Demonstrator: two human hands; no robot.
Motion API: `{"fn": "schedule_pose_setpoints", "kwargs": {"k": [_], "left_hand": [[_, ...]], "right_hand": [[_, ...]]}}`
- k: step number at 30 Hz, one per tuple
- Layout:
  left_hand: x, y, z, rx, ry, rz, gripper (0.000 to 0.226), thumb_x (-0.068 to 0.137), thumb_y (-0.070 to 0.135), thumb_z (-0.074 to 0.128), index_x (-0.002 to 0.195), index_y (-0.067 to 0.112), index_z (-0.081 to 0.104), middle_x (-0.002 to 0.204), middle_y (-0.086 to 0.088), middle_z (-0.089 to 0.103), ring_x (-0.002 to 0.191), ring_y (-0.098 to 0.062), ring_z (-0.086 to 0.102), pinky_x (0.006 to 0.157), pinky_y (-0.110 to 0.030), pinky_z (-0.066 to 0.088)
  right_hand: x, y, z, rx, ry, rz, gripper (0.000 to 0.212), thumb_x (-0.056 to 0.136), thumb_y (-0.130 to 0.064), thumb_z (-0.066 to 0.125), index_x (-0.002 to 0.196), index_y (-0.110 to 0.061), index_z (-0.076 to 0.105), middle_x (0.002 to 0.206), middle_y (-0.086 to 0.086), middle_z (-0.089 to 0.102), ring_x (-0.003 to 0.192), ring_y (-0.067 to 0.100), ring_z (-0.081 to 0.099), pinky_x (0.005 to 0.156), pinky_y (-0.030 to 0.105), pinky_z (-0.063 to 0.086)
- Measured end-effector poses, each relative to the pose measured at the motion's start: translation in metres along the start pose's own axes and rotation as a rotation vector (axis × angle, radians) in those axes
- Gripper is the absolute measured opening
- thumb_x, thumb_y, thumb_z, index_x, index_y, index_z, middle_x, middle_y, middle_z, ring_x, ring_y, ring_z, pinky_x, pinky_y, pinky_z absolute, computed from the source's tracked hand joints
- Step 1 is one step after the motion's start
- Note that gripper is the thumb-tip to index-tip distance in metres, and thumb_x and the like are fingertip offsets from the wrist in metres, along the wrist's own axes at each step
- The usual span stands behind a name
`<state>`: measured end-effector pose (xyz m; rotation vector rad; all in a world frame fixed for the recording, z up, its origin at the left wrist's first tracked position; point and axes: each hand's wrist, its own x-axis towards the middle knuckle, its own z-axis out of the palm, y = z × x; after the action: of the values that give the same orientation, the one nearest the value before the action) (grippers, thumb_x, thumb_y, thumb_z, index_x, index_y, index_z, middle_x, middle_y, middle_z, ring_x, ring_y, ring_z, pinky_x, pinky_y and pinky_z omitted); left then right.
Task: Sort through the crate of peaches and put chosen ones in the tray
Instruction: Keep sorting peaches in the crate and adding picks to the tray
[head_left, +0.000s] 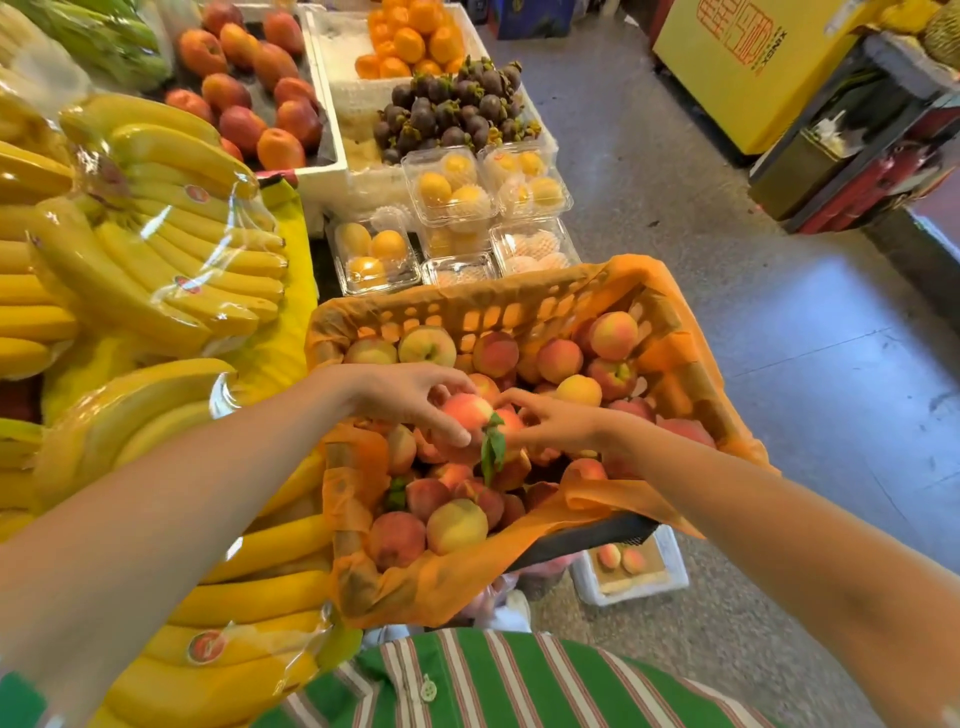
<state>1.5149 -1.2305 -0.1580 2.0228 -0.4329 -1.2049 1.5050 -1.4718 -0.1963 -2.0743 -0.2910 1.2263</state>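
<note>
An orange-lined plastic crate (519, 306) in front of me is full of peaches. My left hand (410, 397) grips a pink-red peach (466, 410) with a green leaf (492, 449) hanging from it, held over the middle of the crate. My right hand (556, 421) comes in from the right; its fingers curl against the same peach and a second peach (511, 423) beside it. A white foam tray (670, 577) with two small peaches sits on the floor below the crate's right corner.
Bagged bananas (156, 249) fill the stall to my left. Behind the crate stand clear clamshell boxes of yellow fruit (447, 192), mangosteens (452, 109), oranges (410, 41) and red peaches (249, 93). Grey floor (727, 312) runs to the right, with a yellow box (753, 78) beyond.
</note>
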Motion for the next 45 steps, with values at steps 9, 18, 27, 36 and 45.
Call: {"fn": "schedule_pose_setpoints", "kwargs": {"k": [9,18,27,36,45], "left_hand": [[0.000,0.017,0.010,-0.827,-0.018,0.150,0.061,0.078,0.041,0.050,0.129,0.007,0.054,0.113,-0.016,0.066,0.095,-0.024,0.065,0.080,-0.033,0.055],[0.020,0.042,0.024,-0.881,0.072,0.189,0.047,0.080,0.039,0.065,0.126,0.033,0.058,0.119,-0.008,0.061,0.102,-0.024,0.060,0.094,-0.046,0.045],[0.029,0.046,0.029,-0.984,0.196,0.020,0.067,0.080,0.041,0.069,0.137,0.012,0.050,0.139,-0.021,0.050,0.124,-0.042,0.052,0.105,-0.062,0.036],[0.031,0.058,0.034,-0.852,0.263,0.084,0.031,0.087,0.028,0.068,0.112,0.012,0.060,0.114,-0.012,0.064,0.104,-0.027,0.064,0.092,-0.045,0.054],[0.063,0.052,0.036,-0.076,0.506,-0.038,0.061,0.073,0.050,0.076,0.119,0.016,0.055,0.109,-0.001,0.049,0.102,-0.019,0.051,0.085,-0.037,0.051]], "right_hand": [[-0.053,0.012,-0.024,0.867,0.054,-0.009,0.060,0.085,-0.060,0.044,0.116,-0.010,0.058,0.109,0.018,0.052,0.076,0.025,0.049,0.070,0.033,0.045],[-0.095,0.010,-0.030,0.991,0.122,-0.210,0.056,0.072,-0.041,0.078,0.123,-0.021,0.065,0.119,0.012,0.066,0.099,0.022,0.068,0.078,0.028,0.055],[-0.113,0.021,-0.033,1.042,0.098,-0.250,0.072,0.059,-0.031,0.086,0.121,-0.005,0.061,0.111,0.015,0.067,0.102,0.024,0.066,0.095,0.033,0.051],[-0.118,0.024,-0.038,0.835,0.180,-0.219,0.082,0.066,-0.042,0.085,0.132,-0.008,0.049,0.106,0.009,0.062,0.107,0.024,0.059,0.102,0.044,0.045],[-0.122,0.020,-0.046,0.115,0.546,-0.003,0.064,0.068,-0.036,0.086,0.123,-0.027,0.055,0.117,-0.012,0.058,0.108,0.009,0.058,0.088,0.026,0.051]]}}
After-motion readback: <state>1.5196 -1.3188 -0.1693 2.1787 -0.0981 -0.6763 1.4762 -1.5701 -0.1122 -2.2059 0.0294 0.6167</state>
